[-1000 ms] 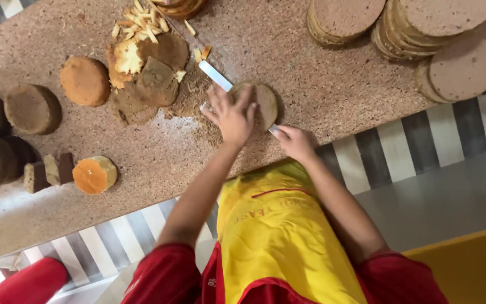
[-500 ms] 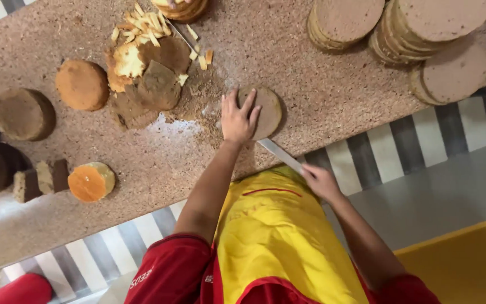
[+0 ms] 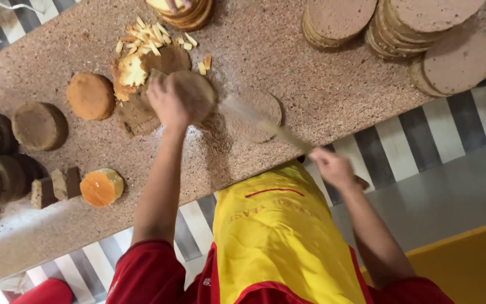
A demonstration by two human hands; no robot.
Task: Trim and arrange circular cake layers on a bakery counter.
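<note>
Head view: a person in a yellow apron and red sleeves works at a speckled stone surface.
Left hand: fingers closed around a thin round cake slice, lifted just above the scrap pile.
Right hand: fingers wrapped on the handle of a long knife; the blade is blurred, seemingly slanting over the surface towards the flat disc.
Flat disc: a thin brown round lying on the surface, just beside the blade.
Step in hand: judged as carrying a cut slice away from the cutting spot, knife kept clear.
Next move calls for: a free spot or stack for the slice, with the blade held away from the left arm.
Scrap pile: pale trimmings and brown crust pieces, touching one another.
Whole rounds: orange-brown and dark cakes, left side.
Halved round: orange cut face, beside two brown blocks.
Sliced stacks: piles of thin brown discs, far right.
Containers: none in view; everything lies straight on the surface.
</note>
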